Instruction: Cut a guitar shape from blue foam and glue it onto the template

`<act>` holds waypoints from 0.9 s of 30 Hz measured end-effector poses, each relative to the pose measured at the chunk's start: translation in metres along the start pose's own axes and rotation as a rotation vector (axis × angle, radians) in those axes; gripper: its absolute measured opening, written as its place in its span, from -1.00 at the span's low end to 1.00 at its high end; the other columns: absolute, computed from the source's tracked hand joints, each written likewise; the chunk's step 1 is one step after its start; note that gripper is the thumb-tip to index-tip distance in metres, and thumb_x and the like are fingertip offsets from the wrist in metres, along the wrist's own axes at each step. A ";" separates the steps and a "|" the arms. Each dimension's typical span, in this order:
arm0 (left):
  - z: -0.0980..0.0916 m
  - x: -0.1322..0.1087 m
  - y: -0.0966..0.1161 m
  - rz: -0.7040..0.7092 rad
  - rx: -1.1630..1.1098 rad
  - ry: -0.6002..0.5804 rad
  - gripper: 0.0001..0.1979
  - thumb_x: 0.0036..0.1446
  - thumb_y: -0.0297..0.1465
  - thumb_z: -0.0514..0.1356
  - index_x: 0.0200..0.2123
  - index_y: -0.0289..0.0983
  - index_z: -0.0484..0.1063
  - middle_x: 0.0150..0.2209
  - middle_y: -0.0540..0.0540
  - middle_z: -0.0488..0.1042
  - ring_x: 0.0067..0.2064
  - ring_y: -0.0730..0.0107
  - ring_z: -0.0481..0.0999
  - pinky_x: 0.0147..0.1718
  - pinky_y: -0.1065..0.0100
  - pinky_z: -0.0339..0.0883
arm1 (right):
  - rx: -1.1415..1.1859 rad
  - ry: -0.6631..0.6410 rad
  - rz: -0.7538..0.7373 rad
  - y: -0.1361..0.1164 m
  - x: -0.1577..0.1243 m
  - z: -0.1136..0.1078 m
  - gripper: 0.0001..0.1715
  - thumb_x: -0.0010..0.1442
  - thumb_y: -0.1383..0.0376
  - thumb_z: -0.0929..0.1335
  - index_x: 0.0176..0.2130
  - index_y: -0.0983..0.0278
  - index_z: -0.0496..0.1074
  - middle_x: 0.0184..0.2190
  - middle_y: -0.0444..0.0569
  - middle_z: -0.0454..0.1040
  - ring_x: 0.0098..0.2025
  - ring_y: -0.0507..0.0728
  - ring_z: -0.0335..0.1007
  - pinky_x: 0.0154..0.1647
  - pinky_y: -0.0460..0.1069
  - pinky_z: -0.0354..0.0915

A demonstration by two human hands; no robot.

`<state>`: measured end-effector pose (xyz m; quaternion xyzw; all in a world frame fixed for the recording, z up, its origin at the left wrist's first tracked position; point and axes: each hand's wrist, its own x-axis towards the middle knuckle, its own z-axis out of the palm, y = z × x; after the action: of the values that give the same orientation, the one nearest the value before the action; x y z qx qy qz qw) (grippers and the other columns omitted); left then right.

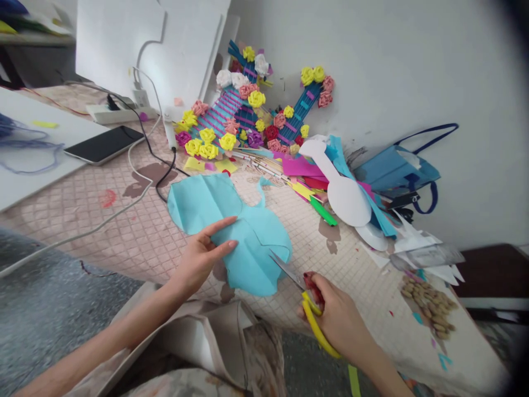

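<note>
A light blue paper cutout (pixel 215 212) lies on the checked tablecloth (pixel 124 231). My left hand (pixel 204 253) holds its near edge, fingers pinched on the sheet. My right hand (pixel 334 317) grips yellow-handled scissors (pixel 300 286), whose blades point up-left and meet the paper's right edge.
Behind stand craft pieces of blue sticks with paper roses (pixel 248 105). A white spoon-shaped card (pixel 341 190), coloured paper scraps and a blue bag (pixel 397 171) lie to the right. A phone (pixel 103 144), power strip (pixel 119 113) and cables sit at the left. Seeds (pixel 430 300) lie at the right edge.
</note>
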<state>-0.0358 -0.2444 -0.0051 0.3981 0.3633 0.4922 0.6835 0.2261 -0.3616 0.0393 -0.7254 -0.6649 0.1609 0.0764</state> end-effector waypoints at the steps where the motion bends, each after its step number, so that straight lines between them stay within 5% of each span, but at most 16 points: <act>1: 0.000 0.000 0.000 0.000 -0.001 0.001 -0.46 -0.04 -0.34 0.40 0.07 -0.19 0.45 -0.08 -0.10 0.57 -0.10 0.20 0.55 -0.17 0.33 0.46 | -0.043 0.001 -0.010 0.003 0.001 0.000 -0.62 0.02 0.21 0.39 -0.14 0.25 0.33 -0.36 -0.03 0.47 -0.35 0.20 0.42 -0.33 0.04 0.29; 8: 0.000 0.000 0.001 0.014 -0.017 -0.046 -0.45 -0.05 -0.36 0.41 0.06 -0.15 0.44 0.02 -0.08 0.52 0.03 0.12 0.50 -0.11 0.30 0.47 | -0.197 -0.020 0.006 0.003 0.009 -0.011 -0.65 0.08 0.17 0.35 -0.13 0.26 0.34 -0.26 0.05 0.51 -0.27 0.27 0.47 -0.31 0.08 0.28; 21: 0.004 -0.002 0.004 -0.020 -0.049 -0.057 -0.43 -0.06 -0.36 0.41 0.07 -0.20 0.41 0.02 -0.13 0.51 0.03 0.08 0.49 -0.11 0.27 0.48 | -0.144 -0.022 -0.083 -0.003 0.014 -0.008 -0.62 0.07 0.18 0.40 -0.12 0.24 0.33 -0.19 0.03 0.52 -0.26 0.23 0.47 -0.29 0.05 0.27; 27: 0.008 -0.005 0.008 0.000 0.013 -0.027 -0.18 -0.13 -0.40 0.44 0.22 -0.12 0.22 0.03 -0.10 0.46 -0.01 0.16 0.50 -0.23 0.40 0.48 | -0.140 -0.075 -0.066 -0.008 0.016 -0.013 -0.60 0.07 0.19 0.41 -0.10 0.26 0.33 -0.19 0.02 0.51 -0.27 0.23 0.46 -0.28 0.05 0.27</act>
<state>-0.0331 -0.2489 0.0062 0.4094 0.3571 0.4844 0.6858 0.2245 -0.3438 0.0522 -0.7001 -0.7004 0.1386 0.0056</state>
